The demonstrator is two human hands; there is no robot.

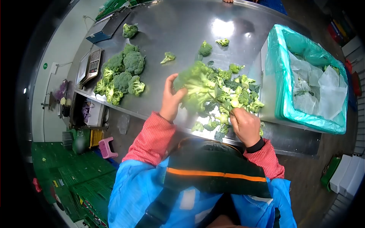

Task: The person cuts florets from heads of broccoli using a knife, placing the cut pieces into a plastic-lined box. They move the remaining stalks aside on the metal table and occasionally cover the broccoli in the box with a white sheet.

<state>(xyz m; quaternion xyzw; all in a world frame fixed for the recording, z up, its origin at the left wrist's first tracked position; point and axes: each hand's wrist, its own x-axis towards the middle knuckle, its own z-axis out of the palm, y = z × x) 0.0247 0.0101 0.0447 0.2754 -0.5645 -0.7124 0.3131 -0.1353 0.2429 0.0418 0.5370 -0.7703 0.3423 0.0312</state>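
Observation:
My left hand (pixel 172 98) is wrapped round the left side of a large broccoli head (pixel 194 85), which is blurred by motion. Its stem side faces right, towards my right hand (pixel 245 124). The right hand is closed on the handle of a thin tool, probably a knife, whose tip is at the broccoli. Beneath and beside it, cut florets and leaves (pixel 249 93) are heaped on the metal table (pixel 163 34). To the left stands a pile of whole broccoli heads (pixel 134 62). A small floret (pixel 167 57) lies between the pile and my left hand.
At the right is a box lined with green plastic (pixel 281 76), with whitish sheets inside. A scale (pixel 93 62) sits at the table's left edge. One broccoli head (pixel 129 30) lies at the back left. Green crates (pixel 72 171) and a pink stool (pixel 107 148) are on the floor.

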